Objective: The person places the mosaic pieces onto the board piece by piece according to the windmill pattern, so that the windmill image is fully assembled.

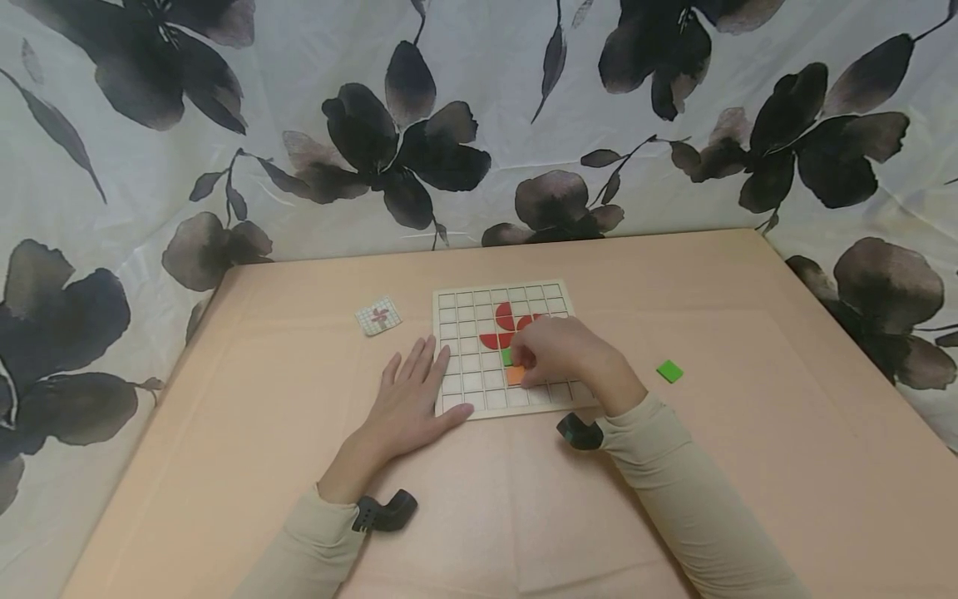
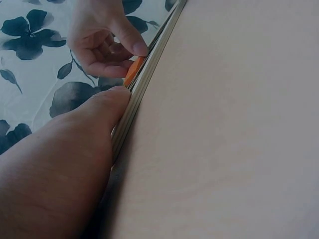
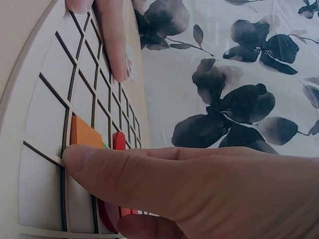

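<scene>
A cream grid board (image 1: 486, 401) lies on the table. My right hand (image 1: 565, 353) pinches an orange square tile (image 1: 515, 376) between thumb and fingers at the board's lower middle; the tile also shows in the right wrist view. Just above it sits a green tile (image 1: 506, 357), partly covered by the fingers. Several red rounded pieces (image 1: 505, 316) lie higher on the grid, some partly behind the right hand. My left hand (image 1: 410, 403) has its fingers spread along the board's left edge, with the thumb at the near left corner.
A small card (image 1: 378, 316) with a grid and a red pattern lies left of the board. A loose green square tile (image 1: 669, 371) is on the table to the right. Beyond the table (image 1: 748, 291) hangs a flowered cloth (image 1: 524, 150).
</scene>
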`<move>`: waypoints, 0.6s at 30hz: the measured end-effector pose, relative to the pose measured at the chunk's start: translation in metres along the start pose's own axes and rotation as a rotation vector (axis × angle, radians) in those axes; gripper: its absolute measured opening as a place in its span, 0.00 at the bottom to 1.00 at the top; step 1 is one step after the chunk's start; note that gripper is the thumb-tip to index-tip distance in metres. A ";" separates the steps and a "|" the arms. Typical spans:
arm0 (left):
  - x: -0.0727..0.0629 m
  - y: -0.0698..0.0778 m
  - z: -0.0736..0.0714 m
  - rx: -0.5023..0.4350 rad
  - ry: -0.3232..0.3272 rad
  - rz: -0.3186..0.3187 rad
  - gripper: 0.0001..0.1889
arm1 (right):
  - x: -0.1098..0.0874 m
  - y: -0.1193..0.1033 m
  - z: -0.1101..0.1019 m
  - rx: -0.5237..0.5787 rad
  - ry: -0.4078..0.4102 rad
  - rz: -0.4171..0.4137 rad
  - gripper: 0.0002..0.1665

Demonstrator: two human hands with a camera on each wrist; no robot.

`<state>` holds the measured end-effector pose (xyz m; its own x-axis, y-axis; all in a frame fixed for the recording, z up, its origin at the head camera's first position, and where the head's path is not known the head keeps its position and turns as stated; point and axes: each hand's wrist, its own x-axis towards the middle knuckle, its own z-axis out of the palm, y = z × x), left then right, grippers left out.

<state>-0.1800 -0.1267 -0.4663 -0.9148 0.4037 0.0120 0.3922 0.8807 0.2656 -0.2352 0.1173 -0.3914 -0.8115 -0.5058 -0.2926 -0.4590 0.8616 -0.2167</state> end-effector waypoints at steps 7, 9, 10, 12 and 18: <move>0.000 0.000 -0.001 -0.001 -0.004 0.000 0.50 | 0.000 0.001 0.001 0.006 0.010 -0.007 0.13; 0.000 0.000 -0.001 0.001 -0.004 0.000 0.50 | -0.001 0.004 0.002 0.034 0.024 0.008 0.14; 0.000 0.000 -0.001 0.003 -0.005 0.000 0.50 | -0.001 0.006 0.002 0.053 0.033 0.018 0.15; 0.001 0.001 -0.001 0.007 -0.007 -0.001 0.50 | -0.001 0.011 0.001 0.093 0.051 0.049 0.16; 0.000 0.001 -0.002 0.003 -0.011 -0.004 0.50 | 0.003 0.019 0.000 0.098 0.077 0.035 0.15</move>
<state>-0.1800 -0.1261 -0.4641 -0.9152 0.4029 -0.0001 0.3888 0.8832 0.2624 -0.2465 0.1322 -0.3967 -0.8534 -0.4677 -0.2301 -0.3954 0.8686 -0.2987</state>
